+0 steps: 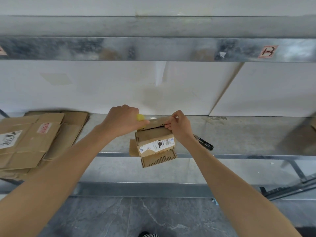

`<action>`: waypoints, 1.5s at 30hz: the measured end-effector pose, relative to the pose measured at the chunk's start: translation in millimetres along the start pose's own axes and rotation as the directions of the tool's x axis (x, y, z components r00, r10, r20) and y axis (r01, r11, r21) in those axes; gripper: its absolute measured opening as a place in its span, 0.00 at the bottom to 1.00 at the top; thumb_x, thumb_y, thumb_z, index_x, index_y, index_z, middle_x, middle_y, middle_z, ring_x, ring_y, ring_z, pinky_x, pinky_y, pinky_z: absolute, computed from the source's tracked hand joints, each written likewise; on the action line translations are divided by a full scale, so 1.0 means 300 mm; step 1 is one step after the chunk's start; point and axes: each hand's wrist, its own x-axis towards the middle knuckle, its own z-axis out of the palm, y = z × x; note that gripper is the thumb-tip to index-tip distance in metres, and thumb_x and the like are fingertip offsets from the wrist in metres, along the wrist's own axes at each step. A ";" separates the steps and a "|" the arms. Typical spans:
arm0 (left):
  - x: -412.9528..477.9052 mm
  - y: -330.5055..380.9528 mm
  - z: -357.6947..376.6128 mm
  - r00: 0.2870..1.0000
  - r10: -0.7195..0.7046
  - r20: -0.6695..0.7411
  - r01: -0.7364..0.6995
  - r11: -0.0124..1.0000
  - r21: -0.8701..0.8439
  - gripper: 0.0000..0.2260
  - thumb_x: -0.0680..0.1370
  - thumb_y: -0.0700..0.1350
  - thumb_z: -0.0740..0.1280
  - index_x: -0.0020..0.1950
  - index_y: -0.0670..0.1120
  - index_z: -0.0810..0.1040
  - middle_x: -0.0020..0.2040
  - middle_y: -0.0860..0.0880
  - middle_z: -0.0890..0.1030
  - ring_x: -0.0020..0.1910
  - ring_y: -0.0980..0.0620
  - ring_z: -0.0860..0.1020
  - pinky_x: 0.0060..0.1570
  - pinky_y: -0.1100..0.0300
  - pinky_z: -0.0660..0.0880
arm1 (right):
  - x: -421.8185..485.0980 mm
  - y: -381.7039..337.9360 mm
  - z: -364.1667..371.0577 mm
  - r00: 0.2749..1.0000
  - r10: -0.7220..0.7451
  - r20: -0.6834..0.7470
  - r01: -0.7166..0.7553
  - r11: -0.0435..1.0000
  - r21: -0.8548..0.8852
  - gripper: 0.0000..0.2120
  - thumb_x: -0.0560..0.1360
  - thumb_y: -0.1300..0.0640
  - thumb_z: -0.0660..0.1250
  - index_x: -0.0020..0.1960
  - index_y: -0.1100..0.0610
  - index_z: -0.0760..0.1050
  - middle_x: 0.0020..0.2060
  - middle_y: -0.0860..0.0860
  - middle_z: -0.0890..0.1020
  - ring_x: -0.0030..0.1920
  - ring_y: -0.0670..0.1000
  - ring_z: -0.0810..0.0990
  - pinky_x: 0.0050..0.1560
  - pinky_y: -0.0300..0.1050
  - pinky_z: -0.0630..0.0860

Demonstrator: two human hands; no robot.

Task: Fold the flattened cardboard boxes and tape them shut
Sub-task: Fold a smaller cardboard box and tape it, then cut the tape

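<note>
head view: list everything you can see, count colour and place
small cardboard box: one, brown with a white label, shelf centre, at the front edge
tape roll: one, yellow, in the left hand, mostly hidden
tape strip: one, clear, stretched over the box top
flattened boxes: a stack, brown, shelf left; count unclear
snips: one, black-handled, right of the box
metal shelf: one, grey, under all of these
tag: one, red and white, upper beam right
shoe: one, striped, bottom edge
left hand: grips the tape roll
right hand: pinches the tape strip at the box
</note>
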 end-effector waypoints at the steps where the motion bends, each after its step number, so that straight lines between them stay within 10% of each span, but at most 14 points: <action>1: -0.004 -0.010 0.002 1.000 -0.014 -0.005 0.014 0.999 -0.036 0.23 0.75 0.65 0.59 0.35 0.46 0.69 0.32 0.52 0.71 0.36 0.50 0.72 0.36 0.58 0.63 | 0.001 0.001 0.000 1.000 0.008 -0.008 -0.008 1.000 0.010 0.07 0.80 0.64 0.54 0.45 0.56 0.68 0.37 0.53 0.82 0.39 0.49 0.83 0.45 0.49 0.80; 7: -0.018 -0.073 -0.001 0.988 -0.141 0.065 0.148 0.744 -0.651 0.17 0.77 0.50 0.61 0.33 0.39 0.67 0.28 0.46 0.67 0.27 0.53 0.74 0.35 0.59 0.65 | 0.020 0.005 -0.011 0.997 0.079 0.009 -0.079 0.983 0.163 0.08 0.81 0.62 0.54 0.44 0.55 0.66 0.39 0.58 0.83 0.42 0.55 0.84 0.47 0.47 0.81; 17: 0.001 -0.066 0.017 0.989 -0.147 -0.012 0.130 0.906 -0.402 0.19 0.77 0.53 0.61 0.37 0.38 0.73 0.36 0.41 0.78 0.33 0.47 0.71 0.32 0.59 0.63 | 0.028 -0.007 -0.016 0.979 0.205 -0.002 -0.193 0.928 0.318 0.07 0.82 0.63 0.53 0.46 0.56 0.65 0.37 0.60 0.83 0.38 0.56 0.84 0.40 0.43 0.82; 32: 0.064 0.005 0.024 0.980 -0.187 -0.063 0.153 0.923 -0.354 0.23 0.75 0.59 0.60 0.33 0.41 0.74 0.31 0.44 0.76 0.32 0.47 0.73 0.34 0.60 0.65 | 0.067 0.082 -0.071 0.865 0.419 0.274 -0.450 0.411 0.792 0.09 0.81 0.64 0.54 0.43 0.62 0.68 0.33 0.56 0.73 0.23 0.48 0.75 0.25 0.37 0.76; 45: 0.025 0.015 0.065 0.919 -0.393 -0.033 0.316 0.784 -0.534 0.24 0.73 0.64 0.60 0.30 0.45 0.63 0.26 0.50 0.67 0.28 0.50 0.67 0.30 0.59 0.62 | 0.147 0.096 -0.075 0.848 0.441 0.295 -0.517 0.557 0.650 0.06 0.81 0.63 0.53 0.46 0.59 0.65 0.32 0.55 0.73 0.25 0.48 0.74 0.23 0.39 0.75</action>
